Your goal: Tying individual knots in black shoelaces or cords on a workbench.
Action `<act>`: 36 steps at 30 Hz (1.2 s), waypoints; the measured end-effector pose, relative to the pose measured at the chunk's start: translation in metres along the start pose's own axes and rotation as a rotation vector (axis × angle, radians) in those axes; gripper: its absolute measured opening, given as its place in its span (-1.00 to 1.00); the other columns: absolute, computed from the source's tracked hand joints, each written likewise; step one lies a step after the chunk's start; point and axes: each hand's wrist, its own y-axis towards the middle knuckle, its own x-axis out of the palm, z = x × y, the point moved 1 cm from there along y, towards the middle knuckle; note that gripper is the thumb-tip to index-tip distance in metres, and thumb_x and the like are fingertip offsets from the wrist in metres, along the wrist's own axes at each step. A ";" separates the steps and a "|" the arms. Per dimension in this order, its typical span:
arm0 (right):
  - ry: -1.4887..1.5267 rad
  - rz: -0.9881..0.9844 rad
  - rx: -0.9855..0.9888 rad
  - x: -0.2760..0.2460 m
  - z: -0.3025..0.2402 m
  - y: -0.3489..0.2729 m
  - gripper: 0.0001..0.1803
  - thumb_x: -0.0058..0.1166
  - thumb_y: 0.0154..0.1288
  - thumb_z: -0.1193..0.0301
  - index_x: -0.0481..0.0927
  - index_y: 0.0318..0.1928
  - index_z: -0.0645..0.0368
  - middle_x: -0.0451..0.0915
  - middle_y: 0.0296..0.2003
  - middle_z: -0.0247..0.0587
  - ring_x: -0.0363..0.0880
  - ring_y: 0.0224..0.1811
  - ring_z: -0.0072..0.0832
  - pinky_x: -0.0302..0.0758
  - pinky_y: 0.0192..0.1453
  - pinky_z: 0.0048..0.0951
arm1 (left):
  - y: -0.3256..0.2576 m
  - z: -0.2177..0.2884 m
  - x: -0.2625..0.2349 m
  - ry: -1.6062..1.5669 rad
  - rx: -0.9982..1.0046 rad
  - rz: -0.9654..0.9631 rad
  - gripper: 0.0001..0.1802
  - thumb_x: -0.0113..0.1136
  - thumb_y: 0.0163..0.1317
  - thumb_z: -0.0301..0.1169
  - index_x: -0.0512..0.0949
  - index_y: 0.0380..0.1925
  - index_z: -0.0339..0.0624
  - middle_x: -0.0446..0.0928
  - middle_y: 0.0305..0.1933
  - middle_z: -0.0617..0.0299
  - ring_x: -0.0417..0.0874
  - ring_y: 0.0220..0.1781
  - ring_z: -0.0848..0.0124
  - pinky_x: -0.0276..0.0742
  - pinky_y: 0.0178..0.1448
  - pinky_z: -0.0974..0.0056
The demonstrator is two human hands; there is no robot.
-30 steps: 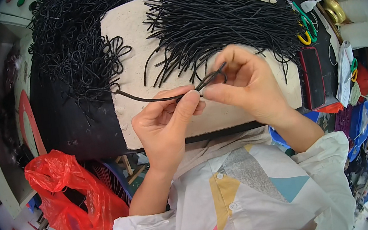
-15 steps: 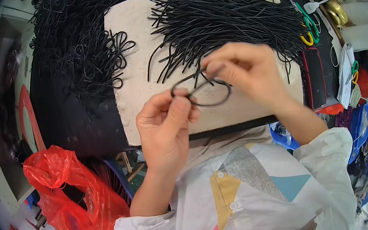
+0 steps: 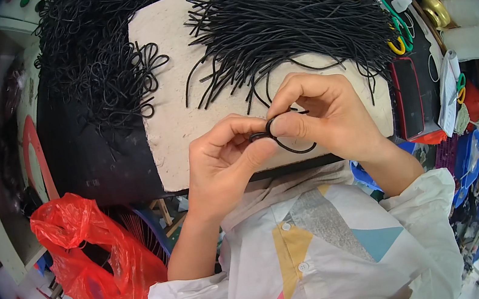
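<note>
A thin black cord (image 3: 300, 151) is bent into loops between my two hands, above the near part of a pale board (image 3: 190, 150). My left hand (image 3: 222, 158) pinches it between thumb and fingers. From the other side my right hand (image 3: 320, 116) grips the same cord, thumb tip and forefinger nearly meeting the left fingertips. Parts of the loops are hidden behind the fingers. Just beyond the hands lies a thick bundle of straight black cords (image 3: 289, 26) on the board. To the left, a tangled heap of looped black cords (image 3: 100, 71) spills onto the board's edge.
Right of the board are green- and yellow-handled scissors (image 3: 399, 29) and a dark red-edged flat case (image 3: 408, 98). A red plastic bag (image 3: 98, 255) hangs at the left, below the black table (image 3: 102, 175). A red curved piece (image 3: 36, 153) stands at the table's left edge.
My hands have come together, the right one moving nearer and down to the left fingertips. The wide open loop of cord is now drawn smaller between them.
</note>
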 end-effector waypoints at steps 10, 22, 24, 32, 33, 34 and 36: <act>0.007 -0.033 0.136 -0.001 0.002 -0.004 -0.88 0.01 0.11 0.54 0.56 -0.33 0.31 0.55 -0.50 -0.24 0.49 -0.46 -0.57 0.41 -0.39 -0.57 | -0.003 0.016 0.003 0.223 -0.042 0.097 -0.86 0.18 0.00 -0.68 0.52 -0.37 -0.45 0.56 -0.38 0.10 0.58 -0.37 0.52 0.51 -0.26 0.52; -0.590 0.097 -0.285 0.002 -0.002 -0.010 -0.91 0.04 0.02 0.59 0.53 -0.38 0.25 0.49 -0.56 -0.16 0.49 -0.57 -0.33 0.39 -0.52 -0.45 | 0.000 0.011 0.001 0.190 -0.133 0.163 -0.87 0.19 0.03 -0.58 0.46 -0.40 -0.35 0.53 -0.41 0.15 0.56 -0.40 0.52 0.50 -0.28 0.49; -0.583 0.077 -0.256 0.000 0.000 -0.013 -0.92 0.06 0.01 0.59 0.53 -0.40 0.26 0.49 -0.56 -0.16 0.49 -0.57 -0.33 0.38 -0.52 -0.46 | 0.001 0.011 -0.005 0.154 -0.109 0.184 -0.90 0.07 0.16 -0.51 0.46 -0.39 -0.36 0.54 -0.40 0.13 0.58 -0.39 0.48 0.53 -0.28 0.47; -0.575 0.096 -0.217 -0.003 0.013 -0.015 -0.89 0.09 0.01 0.56 0.54 -0.37 0.27 0.50 -0.54 -0.16 0.50 -0.54 -0.39 0.38 -0.47 -0.51 | -0.001 0.007 0.003 0.169 -0.085 0.255 -0.83 0.13 0.09 -0.58 0.51 -0.30 -0.46 0.54 -0.41 0.09 0.58 -0.46 0.44 0.53 -0.39 0.47; -0.552 0.121 -0.195 -0.005 0.014 -0.013 -0.87 0.10 0.01 0.56 0.55 -0.35 0.28 0.51 -0.52 -0.17 0.50 -0.54 -0.42 0.39 -0.46 -0.52 | -0.002 0.006 0.001 0.281 -0.010 0.247 -0.83 0.13 0.08 -0.59 0.52 -0.30 -0.46 0.54 -0.41 0.09 0.57 -0.45 0.45 0.51 -0.38 0.47; -0.528 0.142 -0.174 -0.007 0.015 -0.011 -0.84 0.11 0.01 0.55 0.56 -0.32 0.28 0.53 -0.51 -0.18 0.51 -0.53 -0.45 0.39 -0.44 -0.54 | -0.003 0.006 0.000 0.391 0.068 0.242 -0.84 0.13 0.08 -0.59 0.52 -0.31 -0.46 0.54 -0.41 0.10 0.57 -0.45 0.46 0.50 -0.37 0.47; -0.262 0.146 -0.023 -0.007 0.013 -0.009 -0.80 0.14 0.01 0.53 0.57 -0.28 0.28 0.56 -0.48 -0.20 0.51 -0.50 -0.52 0.41 -0.40 -0.56 | -0.003 0.008 0.000 0.573 0.205 0.207 -0.84 0.13 0.07 -0.60 0.52 -0.32 -0.46 0.54 -0.41 0.10 0.55 -0.44 0.47 0.48 -0.36 0.48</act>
